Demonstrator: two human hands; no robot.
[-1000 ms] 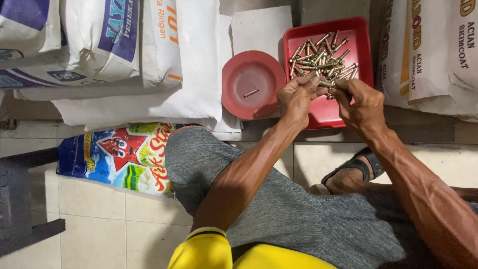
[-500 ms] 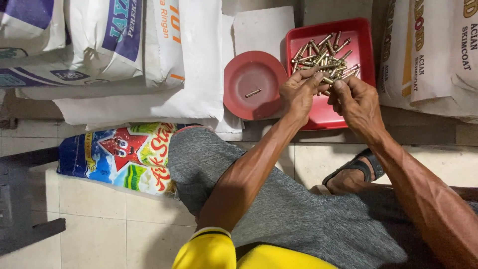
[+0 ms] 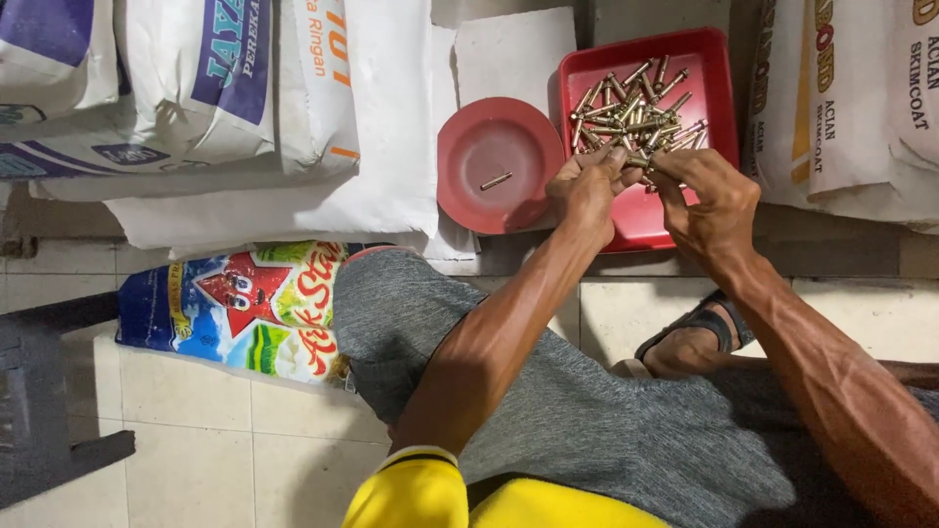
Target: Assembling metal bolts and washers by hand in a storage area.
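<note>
- Yellow sleeve [image 3: 421,489] nearest, low in the head view; above it, grey shorts [image 3: 587,430] over bent knees, a sandalled foot [image 3: 694,337] on pale floor tiles [image 3: 196,440]
- Off to the left on the tiles, a bright printed bag [image 3: 235,313] with a red star, lying flat; beside it, the edge of a dark plastic stool [image 3: 49,391]
- Further out, both forearms reaching forward and meeting at the near edge of a red rectangular tray [image 3: 719,68]
- Left hand [image 3: 587,191] with fingers curled in and pinched on a small brass-coloured fastener [image 3: 634,161] at the tray's front edge; right hand [image 3: 714,200] with fingers likewise closed on the same piece, touching it from the other side; hard to tell whether one part or two sit between them
- Judged as the step of working a single fastener loose or together, picked from the heap
- Inside the tray, a pile of brass-coloured fasteners [image 3: 636,112], tangled, just beyond the fingertips
- Left of the tray and touching it, a round red lid [image 3: 469,196] holding one lone pin [image 3: 496,181], well apart from the heap
- Next move likely calling for a fine two-handed twist or pull, then a short carry sideways to the lid or back to the heap
- Farthest, white cement sacks [image 3: 293,117] stacked on the left, more sacks [image 3: 861,108] on the right
</note>
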